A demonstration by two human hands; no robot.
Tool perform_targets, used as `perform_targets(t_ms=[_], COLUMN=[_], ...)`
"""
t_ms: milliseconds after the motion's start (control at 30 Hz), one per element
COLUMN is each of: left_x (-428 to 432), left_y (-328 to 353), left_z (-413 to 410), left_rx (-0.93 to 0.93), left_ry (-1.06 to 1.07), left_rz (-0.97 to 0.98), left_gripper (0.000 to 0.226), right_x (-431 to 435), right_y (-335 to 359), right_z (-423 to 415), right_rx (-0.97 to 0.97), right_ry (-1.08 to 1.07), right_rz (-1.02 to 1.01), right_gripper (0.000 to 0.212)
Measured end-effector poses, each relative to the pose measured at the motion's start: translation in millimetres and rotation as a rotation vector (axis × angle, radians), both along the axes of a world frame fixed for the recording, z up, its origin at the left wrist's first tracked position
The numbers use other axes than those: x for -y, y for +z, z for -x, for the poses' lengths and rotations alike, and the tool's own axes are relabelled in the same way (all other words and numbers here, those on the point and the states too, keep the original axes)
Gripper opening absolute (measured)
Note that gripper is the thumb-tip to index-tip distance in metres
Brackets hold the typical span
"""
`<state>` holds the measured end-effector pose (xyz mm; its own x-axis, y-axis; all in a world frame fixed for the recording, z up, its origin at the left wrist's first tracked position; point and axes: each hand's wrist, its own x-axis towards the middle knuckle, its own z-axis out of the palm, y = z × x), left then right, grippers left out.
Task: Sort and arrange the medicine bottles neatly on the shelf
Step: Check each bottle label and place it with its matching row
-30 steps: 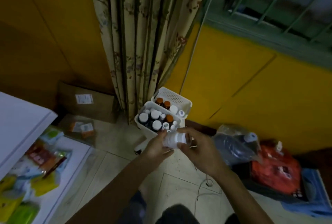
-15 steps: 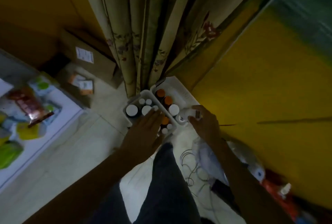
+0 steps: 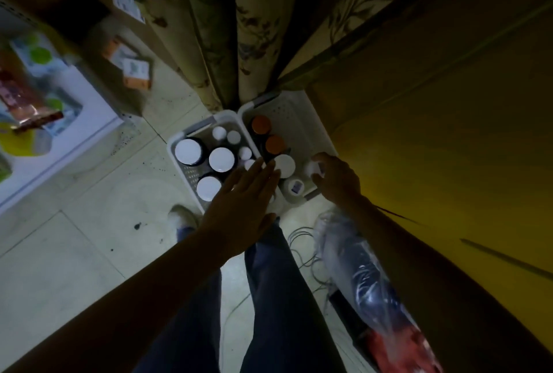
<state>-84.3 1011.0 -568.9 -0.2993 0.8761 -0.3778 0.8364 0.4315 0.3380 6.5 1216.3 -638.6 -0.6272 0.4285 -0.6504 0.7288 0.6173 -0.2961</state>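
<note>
Two white baskets stand side by side on the floor under a curtain. The left basket [image 3: 176, 145] holds several dark bottles with white caps [image 3: 221, 159]. The right basket [image 3: 294, 116] holds two orange-capped bottles [image 3: 261, 124] and white-capped ones [image 3: 284, 164]. My left hand [image 3: 244, 208] hovers flat, fingers straight, over the near end of the left basket, holding nothing. My right hand [image 3: 336, 181] grips a small white bottle [image 3: 314, 168] inside the right basket's near right corner.
A white shelf [image 3: 89, 121] with coloured packets is at the left. Cardboard boxes [image 3: 128, 4] sit behind it. The floral curtain [image 3: 227, 28] hangs over the baskets, and a yellow wall [image 3: 449, 133] is on the right. Plastic bags [image 3: 359, 268] and wires [image 3: 302, 241] lie by my legs.
The view has tilted down over the baskets. My right hand carried the white bottle from between both hands into the right basket. My left hand let go and spread flat above the left basket.
</note>
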Motion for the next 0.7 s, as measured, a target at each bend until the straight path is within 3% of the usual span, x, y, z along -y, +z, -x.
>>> perform_targets(t_ms=[100, 300, 700], left_x=[-17, -49, -60], left_y=[-14, -44, -86], left_z=[-4, -11, -23], left_rx=[-0.019, 0.005, -0.005], left_ry=[-0.012, 0.045, 0.052], left_rz=[0.083, 0.181, 0.219], left_gripper=[0.093, 0.078, 0.077], right_x=[0, -2, -1], right_y=[-18, -39, -41], right_z=[5, -1, -14], right_rx=[0.007, 0.052, -0.049], right_ry=[0.020, 0.043, 0.080], right_rz=[0.039, 0.094, 0.052], right_gripper=[0.041, 0.042, 0.055])
